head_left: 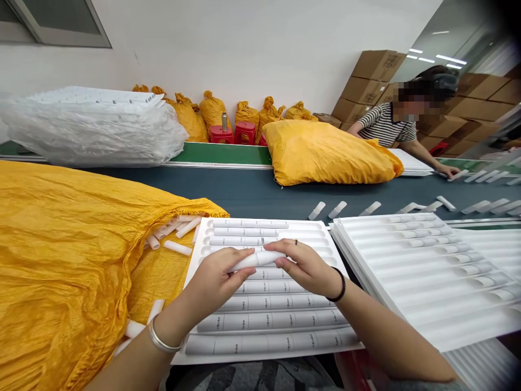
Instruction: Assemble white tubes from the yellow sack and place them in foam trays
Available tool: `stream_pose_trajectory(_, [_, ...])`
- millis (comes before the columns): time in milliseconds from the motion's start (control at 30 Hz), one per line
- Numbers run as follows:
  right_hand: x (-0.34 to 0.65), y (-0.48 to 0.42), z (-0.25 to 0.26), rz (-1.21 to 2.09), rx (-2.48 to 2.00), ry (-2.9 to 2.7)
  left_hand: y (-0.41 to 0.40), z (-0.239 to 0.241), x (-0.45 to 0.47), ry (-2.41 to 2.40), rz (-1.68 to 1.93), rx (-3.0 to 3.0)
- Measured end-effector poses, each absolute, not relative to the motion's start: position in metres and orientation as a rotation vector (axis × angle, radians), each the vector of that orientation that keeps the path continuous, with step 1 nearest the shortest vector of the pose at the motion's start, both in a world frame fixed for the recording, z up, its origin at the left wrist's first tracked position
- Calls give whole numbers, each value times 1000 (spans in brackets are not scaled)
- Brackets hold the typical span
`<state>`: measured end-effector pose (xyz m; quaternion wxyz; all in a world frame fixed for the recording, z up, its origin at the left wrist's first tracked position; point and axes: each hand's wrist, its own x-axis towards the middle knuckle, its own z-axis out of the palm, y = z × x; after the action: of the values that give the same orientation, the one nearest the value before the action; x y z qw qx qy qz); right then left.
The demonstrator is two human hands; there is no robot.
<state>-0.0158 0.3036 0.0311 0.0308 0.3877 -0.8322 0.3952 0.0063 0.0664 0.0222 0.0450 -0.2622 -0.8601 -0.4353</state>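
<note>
My left hand [228, 271] and my right hand [299, 266] are both closed on white plastic tube pieces [259, 259], held end to end above a tray. A seam shows between the two pieces; whether they are joined I cannot tell. Beneath my hands lies the white grooved tray [329, 255], with printed white tubes [277, 320] lying in rows along its grooves. Left of the tray, an open yellow sack [81, 244] spills loose white tubes [178, 248]. My wrists and hands cover part of the tray's middle rows.
More grooved trays [391, 271], partly filled, are stacked at my right. Beyond runs a dark conveyor belt [228, 190] with short tubes [337, 209], a full yellow sack [325, 155] and a plastic-wrapped stack [97, 133]. Across it a person [391, 122] in a striped shirt reaches toward tubes. Cartons [368, 81] stand behind.
</note>
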Motion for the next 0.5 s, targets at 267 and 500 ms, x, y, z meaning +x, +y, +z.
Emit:
stream_pose_trajectory(267, [-7,297,28,1347,1148,-2571,69,17,13,-2492,-1096,-972])
stream_pose_trajectory(500, [-16,277,33,585,1361,-2563,66,11,18,-2717,-1071,-977])
